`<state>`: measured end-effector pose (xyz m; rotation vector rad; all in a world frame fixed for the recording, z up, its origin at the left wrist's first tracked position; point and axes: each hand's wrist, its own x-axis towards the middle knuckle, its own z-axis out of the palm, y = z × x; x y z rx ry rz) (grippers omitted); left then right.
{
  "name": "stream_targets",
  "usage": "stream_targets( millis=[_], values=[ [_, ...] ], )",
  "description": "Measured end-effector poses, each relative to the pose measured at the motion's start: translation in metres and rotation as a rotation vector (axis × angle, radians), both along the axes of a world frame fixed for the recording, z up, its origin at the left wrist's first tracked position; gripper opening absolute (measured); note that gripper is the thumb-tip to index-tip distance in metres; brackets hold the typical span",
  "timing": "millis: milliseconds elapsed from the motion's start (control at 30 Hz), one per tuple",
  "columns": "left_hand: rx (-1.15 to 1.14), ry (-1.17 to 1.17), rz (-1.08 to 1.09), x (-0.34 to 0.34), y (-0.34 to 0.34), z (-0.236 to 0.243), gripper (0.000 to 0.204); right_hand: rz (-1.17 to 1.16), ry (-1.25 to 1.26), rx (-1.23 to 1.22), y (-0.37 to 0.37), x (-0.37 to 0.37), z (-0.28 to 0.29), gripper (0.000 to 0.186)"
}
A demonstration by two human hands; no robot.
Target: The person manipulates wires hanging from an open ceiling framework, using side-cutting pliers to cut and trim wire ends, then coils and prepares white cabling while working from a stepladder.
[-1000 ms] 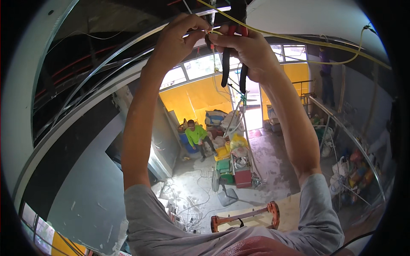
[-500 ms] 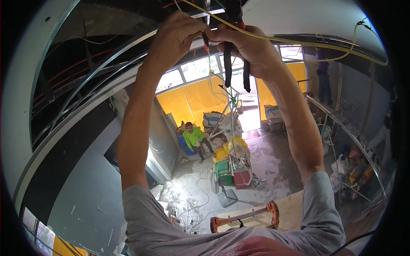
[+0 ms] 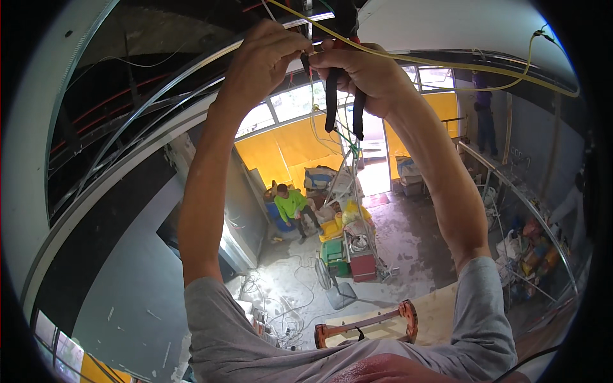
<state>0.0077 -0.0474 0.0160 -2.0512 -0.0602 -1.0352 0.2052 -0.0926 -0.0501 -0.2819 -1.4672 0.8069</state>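
Both my arms are raised overhead. My left hand [image 3: 271, 57] is closed in a pinch on a thin wire [image 3: 311, 80] with a short black and red piece at the fingertips. My right hand [image 3: 377, 76] is wrapped round a pair of pliers [image 3: 331, 102], its two black handles hanging down and standing apart. The thumb and finger of that hand meet the left fingertips at the wire. What the pliers' jaws touch is hidden. A yellow cable [image 3: 447, 62] passes across and just above my right hand.
Metal ceiling framing [image 3: 159, 83] runs along the upper left. Below, a person in a green shirt [image 3: 291, 203] is near bags and a green bin [image 3: 335, 255]. An orange-ended bar [image 3: 364, 325] lies close below me. Another person [image 3: 484, 118] stands far right beside a metal rail [image 3: 498, 175].
My right hand and the pliers have shifted slightly left, closer to my left hand. The hanging handles moved left with them. My left hand stays nearly in place.
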Motion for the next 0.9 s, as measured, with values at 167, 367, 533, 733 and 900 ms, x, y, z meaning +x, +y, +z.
stream_targets(
  millis=[167, 367, 533, 733, 900],
  values=[
    [-0.103, -0.024, -0.112, 0.003, 0.002, -0.005, 0.033, 0.026, 0.045, -0.032, -0.004, -0.005, -0.004, 0.007],
    [-0.293, -0.017, -0.188, 0.006, 0.0, -0.004, 0.035, 0.163, 0.007, -0.088, 0.001, 0.005, -0.007, 0.008],
    [-0.292, -0.015, -0.201, 0.011, -0.001, -0.005, 0.03, 0.436, 0.075, -0.157, -0.007, 0.009, -0.011, 0.01],
    [-0.323, -0.085, -0.259, 0.016, -0.006, -0.006, 0.026, 0.629, 0.174, -0.162, -0.002, 0.005, -0.016, 0.005],
    [-0.37, -0.172, -0.324, 0.028, -0.004, -0.011, 0.018, 0.886, 0.3, -0.18, -0.009, -0.005, -0.022, 0.006]
  ],
)
